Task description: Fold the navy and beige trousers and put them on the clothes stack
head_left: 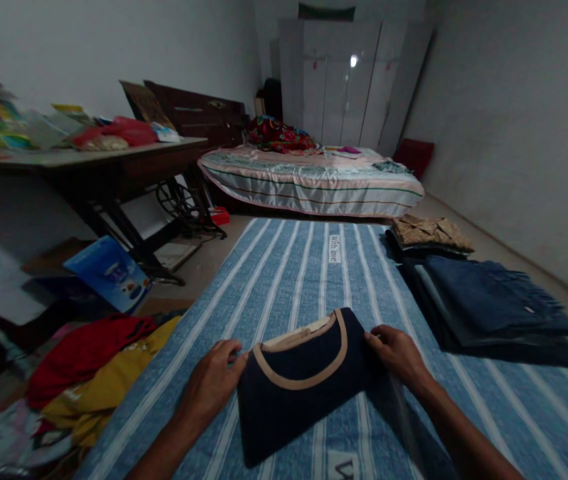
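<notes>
A folded navy T-shirt (304, 407) with a tan neckband lies in front of me on the blue striped bedsheet (284, 267). Its neck opening faces up, and the pale inside of the back shows. My left hand (217, 377) pinches the shirt's left shoulder corner between thumb and fingers. At the opposite shoulder, my right hand (397, 353) is closed on the fabric edge, with the fingertips partly hidden. The shirt's lower right side lies in the shadow under my right arm.
Folded jeans (499, 300) are stacked at right, with a folded tan patterned garment (431, 232) behind. Loose red and yellow clothes (114, 387) lie below the left edge. A cluttered sewing-machine table (129, 157) stands at left; another bed (309, 180) is beyond.
</notes>
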Demonstrator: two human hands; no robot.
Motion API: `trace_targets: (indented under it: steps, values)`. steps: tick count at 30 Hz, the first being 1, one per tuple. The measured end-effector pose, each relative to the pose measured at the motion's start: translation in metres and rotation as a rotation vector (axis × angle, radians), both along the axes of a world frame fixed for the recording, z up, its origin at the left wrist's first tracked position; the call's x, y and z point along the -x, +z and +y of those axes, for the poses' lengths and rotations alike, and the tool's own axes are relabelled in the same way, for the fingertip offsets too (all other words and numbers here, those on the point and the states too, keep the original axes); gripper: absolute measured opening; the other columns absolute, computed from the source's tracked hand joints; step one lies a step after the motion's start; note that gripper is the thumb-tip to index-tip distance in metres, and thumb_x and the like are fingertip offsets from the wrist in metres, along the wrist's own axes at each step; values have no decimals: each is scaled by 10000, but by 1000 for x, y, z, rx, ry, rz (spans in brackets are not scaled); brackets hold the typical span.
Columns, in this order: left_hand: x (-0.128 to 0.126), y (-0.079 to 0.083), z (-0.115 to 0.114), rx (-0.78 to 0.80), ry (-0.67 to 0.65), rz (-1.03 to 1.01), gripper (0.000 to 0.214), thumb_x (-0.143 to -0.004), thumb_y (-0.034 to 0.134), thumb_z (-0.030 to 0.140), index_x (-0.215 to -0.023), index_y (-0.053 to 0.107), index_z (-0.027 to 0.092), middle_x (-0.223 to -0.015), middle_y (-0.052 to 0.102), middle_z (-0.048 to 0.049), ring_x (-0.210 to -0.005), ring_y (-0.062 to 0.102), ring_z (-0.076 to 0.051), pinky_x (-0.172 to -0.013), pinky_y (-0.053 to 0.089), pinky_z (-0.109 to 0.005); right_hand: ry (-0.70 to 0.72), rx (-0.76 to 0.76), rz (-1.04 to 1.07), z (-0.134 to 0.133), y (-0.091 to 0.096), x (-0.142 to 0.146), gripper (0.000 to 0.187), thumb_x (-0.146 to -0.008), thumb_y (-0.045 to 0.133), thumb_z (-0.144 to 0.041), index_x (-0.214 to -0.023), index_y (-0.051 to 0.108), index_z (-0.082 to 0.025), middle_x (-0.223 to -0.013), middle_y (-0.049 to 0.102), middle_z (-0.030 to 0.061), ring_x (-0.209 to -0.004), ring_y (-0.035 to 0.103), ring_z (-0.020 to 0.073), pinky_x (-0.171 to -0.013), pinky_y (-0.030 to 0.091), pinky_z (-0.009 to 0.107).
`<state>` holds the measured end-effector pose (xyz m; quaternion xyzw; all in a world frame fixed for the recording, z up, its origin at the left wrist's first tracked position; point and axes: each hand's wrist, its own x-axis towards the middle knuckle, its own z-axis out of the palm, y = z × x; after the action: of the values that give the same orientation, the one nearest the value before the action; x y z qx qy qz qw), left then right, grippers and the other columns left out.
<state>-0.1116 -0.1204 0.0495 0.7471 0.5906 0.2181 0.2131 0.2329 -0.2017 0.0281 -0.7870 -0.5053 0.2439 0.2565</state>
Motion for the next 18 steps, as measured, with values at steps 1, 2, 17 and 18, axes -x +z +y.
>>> trace_targets:
  steps: [1,2,17,18]
  values:
    - [1,-2,0,27,11,-23,298,-753,462,459,-841,596,208,-851,661,-44,-761,639,-199,-665,481,-274,12,4,-16,6,1,5,355,-828,452,-471,-898,665,-196,-728,667,50,-712,619,215,-593,384,284]
    - [2,-4,0,49,21,-41,301,-754,458,467,-841,596,214,-831,667,-38,-747,645,-198,-647,485,-270,15,2,-30,12,2,10,328,-832,463,-447,-912,664,-200,-730,669,46,-715,619,210,-595,376,279]
    - [-8,-1,6,138,78,-57,232,-706,468,433,-746,598,245,-733,686,-22,-754,647,-225,-626,458,-258,-53,-3,24,39,-12,10,235,-808,530,-375,-772,668,-187,-756,686,54,-738,624,198,-581,383,255]
    - [-9,0,6,147,61,-61,229,-715,461,429,-747,595,246,-702,678,-15,-731,643,-218,-614,450,-253,-52,-6,30,39,-12,10,233,-806,534,-373,-774,669,-187,-760,687,54,-740,624,197,-585,384,254]
